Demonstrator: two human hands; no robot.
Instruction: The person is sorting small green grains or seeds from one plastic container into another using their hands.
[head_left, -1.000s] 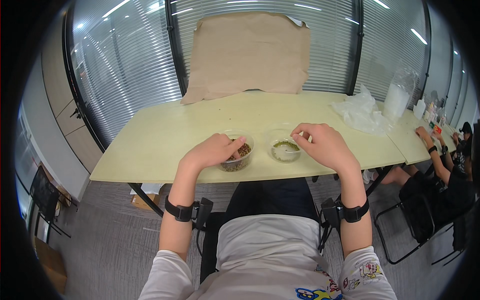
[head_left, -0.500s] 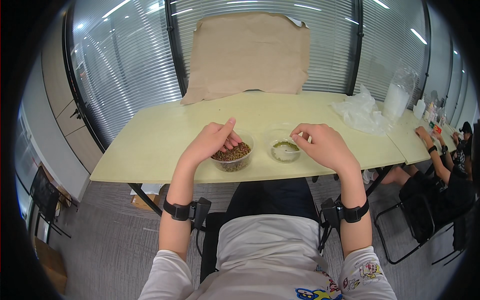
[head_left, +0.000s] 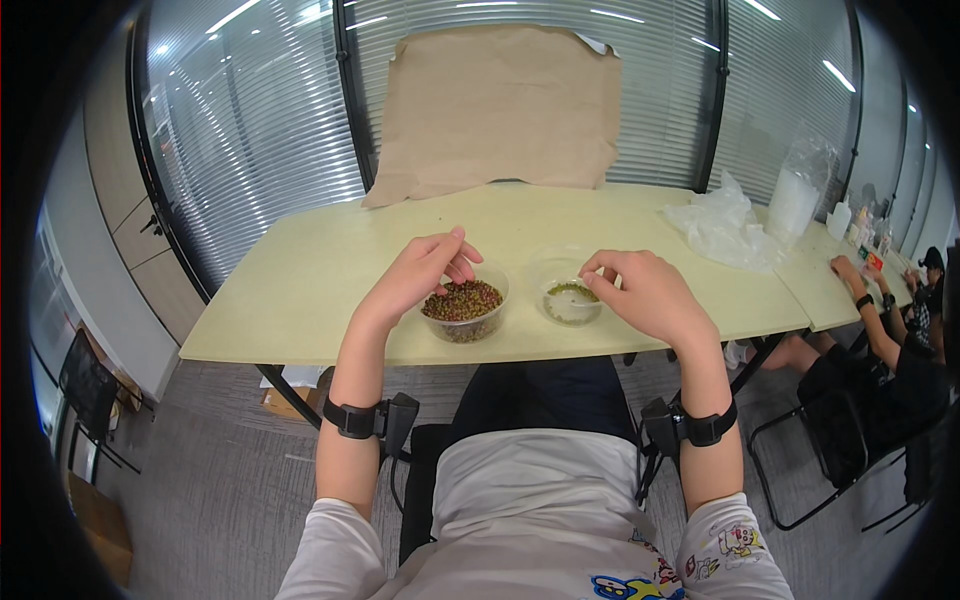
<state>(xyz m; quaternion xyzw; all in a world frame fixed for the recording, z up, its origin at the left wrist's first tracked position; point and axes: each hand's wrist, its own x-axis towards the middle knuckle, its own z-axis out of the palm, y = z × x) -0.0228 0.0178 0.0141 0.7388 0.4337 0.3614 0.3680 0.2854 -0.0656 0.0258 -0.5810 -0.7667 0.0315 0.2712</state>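
A clear round plastic tub [head_left: 466, 333] near the table's front edge holds a mix of small dark red and green beans [head_left: 463, 301]. Over its far left side hovers my left hand [head_left: 424, 274], thumb raised and fingers loosely curved apart, with nothing visible in it. To the right stands a second clear tub [head_left: 571, 318] with a few green beans [head_left: 572, 288] in it. My right hand [head_left: 645, 289] is at that tub's right rim, thumb and forefinger drawn together. Whatever they may hold is too small to make out.
A clear lid or dish rim shows just behind the right tub. Brown paper [head_left: 497, 110] stands upright at the table's back. A crumpled plastic bag [head_left: 728, 222] and a wrapped white stack [head_left: 795, 195] are at the far right. Another person sits beyond, hands on the adjoining table.
My left hand has risen a little from the bean mix, moving up and away, so more of the beans show. My right hand has hardly moved.
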